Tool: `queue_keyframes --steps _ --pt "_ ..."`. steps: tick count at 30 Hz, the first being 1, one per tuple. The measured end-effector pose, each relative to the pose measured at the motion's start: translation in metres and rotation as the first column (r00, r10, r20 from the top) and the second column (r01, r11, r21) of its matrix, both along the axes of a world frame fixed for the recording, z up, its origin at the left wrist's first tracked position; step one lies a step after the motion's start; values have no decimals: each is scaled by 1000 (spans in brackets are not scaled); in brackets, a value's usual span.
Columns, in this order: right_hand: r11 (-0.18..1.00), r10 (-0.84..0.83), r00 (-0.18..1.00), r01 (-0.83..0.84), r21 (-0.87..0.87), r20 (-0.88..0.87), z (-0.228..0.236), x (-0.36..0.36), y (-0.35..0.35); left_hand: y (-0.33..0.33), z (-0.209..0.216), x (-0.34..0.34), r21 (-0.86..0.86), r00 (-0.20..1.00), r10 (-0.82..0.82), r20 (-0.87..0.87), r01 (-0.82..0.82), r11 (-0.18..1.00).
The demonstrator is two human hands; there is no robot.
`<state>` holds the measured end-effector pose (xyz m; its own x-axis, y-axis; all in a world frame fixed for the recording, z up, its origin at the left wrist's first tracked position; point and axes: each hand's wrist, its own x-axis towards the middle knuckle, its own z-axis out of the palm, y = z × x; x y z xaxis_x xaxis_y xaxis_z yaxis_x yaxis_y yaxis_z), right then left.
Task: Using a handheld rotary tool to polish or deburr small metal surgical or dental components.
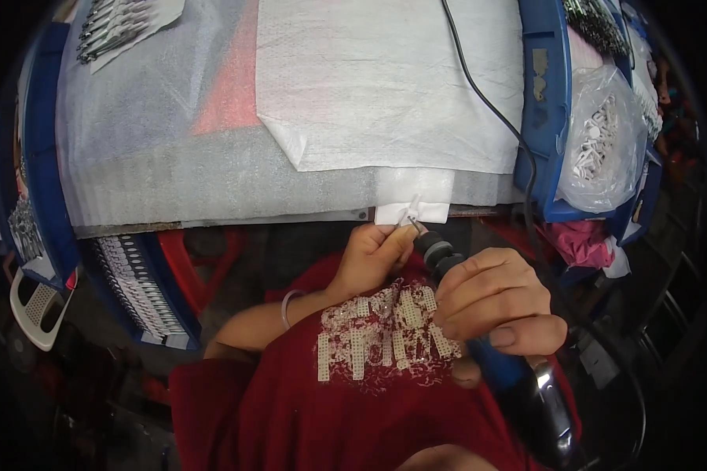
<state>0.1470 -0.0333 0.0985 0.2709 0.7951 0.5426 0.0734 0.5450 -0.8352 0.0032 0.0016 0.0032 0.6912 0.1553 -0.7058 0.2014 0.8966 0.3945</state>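
Observation:
At the table's near edge my left hand (373,259) pinches a small white part (413,210) between thumb and fingers. The exact kind of this part is too small to tell. It sits over a white paper piece (416,184) that hangs at the edge. My right hand (495,302) is wrapped round a blue and black electric screwdriver (530,404), tilted so that its black nose (438,253) points up and left. The thin bit reaches the white part beside my left fingertips; whether it touches is hard to tell.
White sheeting (385,86) and grey foam (212,180) cover the table. A black cord (479,90) hangs over its right side. A blue bin (546,102) at right carries a clear bag (601,149) of white parts. Metal pieces (118,23) lie far left; a loaded rack (137,286) stands below left.

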Motion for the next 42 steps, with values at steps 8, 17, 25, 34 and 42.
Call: queue_keyframes --steps 8,17,25,34,42 --pt "1000 11 999 -10 18 -33 5 3 0 2 2 3 -20 999 4 38 -3 1000" --pt "1000 2 999 -3 -26 -38 1 1 3 4 1 4 -25 1000 -18 9 18 1000" --pt "994 111 975 -106 -35 194 -2 13 3 -3 0 3 21 1000 0 -8 0 1000" --pt "913 -31 981 107 -393 194 12 21 -43 13 1 -2 53 991 -92 97 88 995" --pt "570 -332 935 305 -763 125 -25 3 -52 35 26 -21 113 934 -281 223 261 959"
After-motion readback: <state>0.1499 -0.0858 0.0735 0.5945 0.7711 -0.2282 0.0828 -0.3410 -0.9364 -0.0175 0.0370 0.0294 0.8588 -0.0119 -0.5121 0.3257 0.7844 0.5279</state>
